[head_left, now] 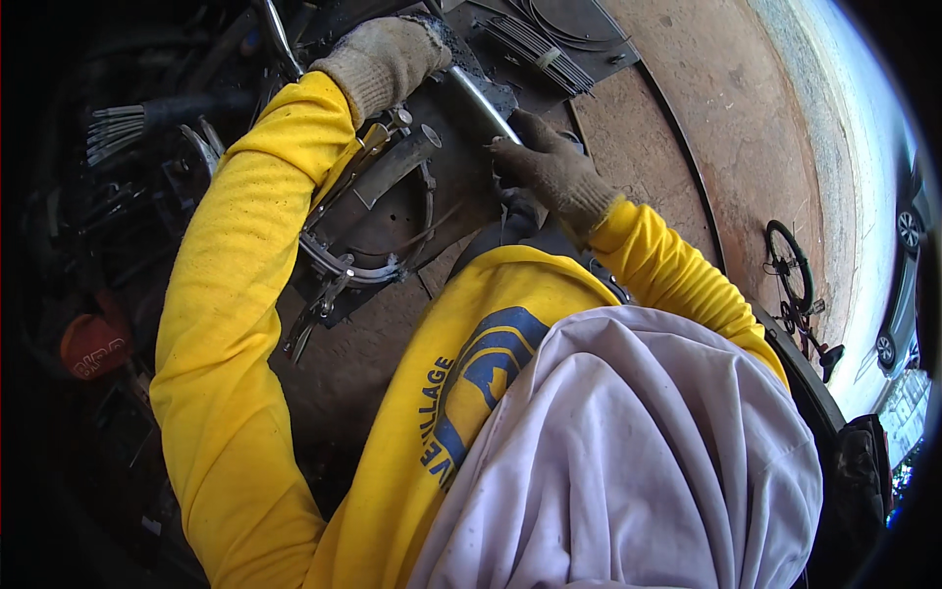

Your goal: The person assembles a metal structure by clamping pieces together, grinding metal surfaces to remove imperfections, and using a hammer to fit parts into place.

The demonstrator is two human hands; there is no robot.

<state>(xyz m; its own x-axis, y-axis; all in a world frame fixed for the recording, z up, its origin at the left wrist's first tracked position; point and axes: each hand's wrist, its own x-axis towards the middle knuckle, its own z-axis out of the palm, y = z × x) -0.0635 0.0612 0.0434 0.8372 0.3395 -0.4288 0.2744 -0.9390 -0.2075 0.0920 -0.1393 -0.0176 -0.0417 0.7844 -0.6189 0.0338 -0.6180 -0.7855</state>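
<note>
A shiny metal tube (pixel 481 102) slants between my two hands over a dark metal work surface. My right hand (pixel 557 172), in a brown knit glove, is closed around the tube's lower right end. At the tube's upper end, my left hand (pixel 385 65) wears a lighter, dirt-stained glove. Its fingers curl over toward a dark, rough piece, and what they grip is hidden. Below my left hand lies a short grey cylinder (pixel 400 165) with a flat round end. A curved metal bar (pixel 358 272) sits nearby, with pliers-like clamps (pixel 319 309) on it.
A tied bundle of thin rods (pixel 538 54) lies at the top, beside coiled wire. At left are a cluster of thin metal rods (pixel 116 133) and an orange object (pixel 95 344) in shadow. A bicycle (pixel 790 280) and a car (pixel 905 255) stand outside at right.
</note>
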